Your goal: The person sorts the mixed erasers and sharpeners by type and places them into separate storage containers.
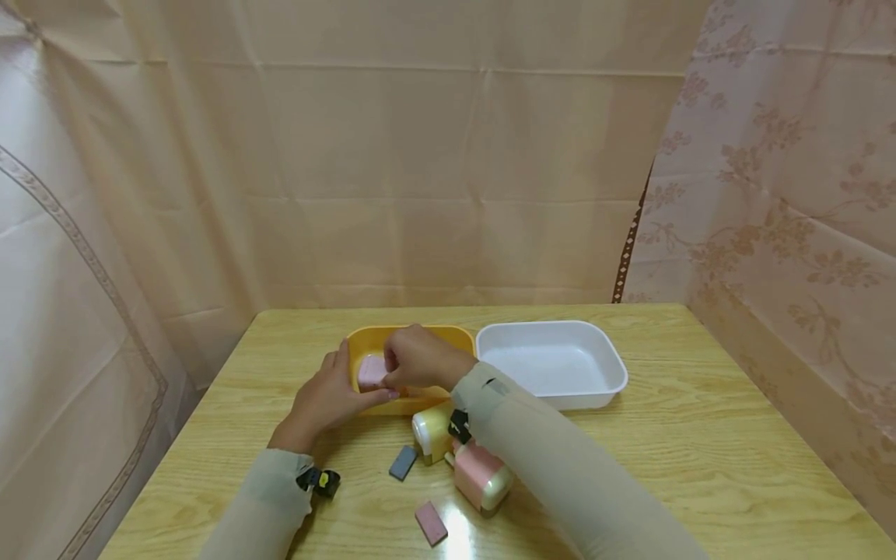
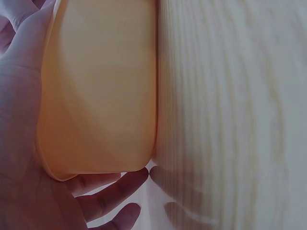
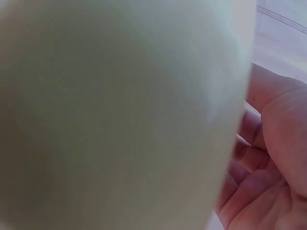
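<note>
The left hand (image 1: 325, 397) grasps the orange tub (image 1: 458, 337) at its left end: the thumb lies along the front rim, and the fingers bend around the outside of the end wall. The right hand (image 1: 423, 358) reaches into this tub with its fingers curled, at the right edge of a pink piece (image 1: 370, 369). Whether it pinches the piece cannot be told. The pink piece is inside the tub, toward the left end. A white tub (image 1: 539, 362) stands just right of the orange tub.

In front, on the wooden table (image 1: 700, 435), are 2 containers: 1 yellow container (image 1: 434, 432) and 1 pink container (image 1: 479, 470), both partly behind the right sleeve (image 1: 560, 459). Also present are 2 small blocks: a gray block (image 1: 403, 463) beside the yellow container, and a pink block (image 1: 431, 523) nearer the person.
</note>
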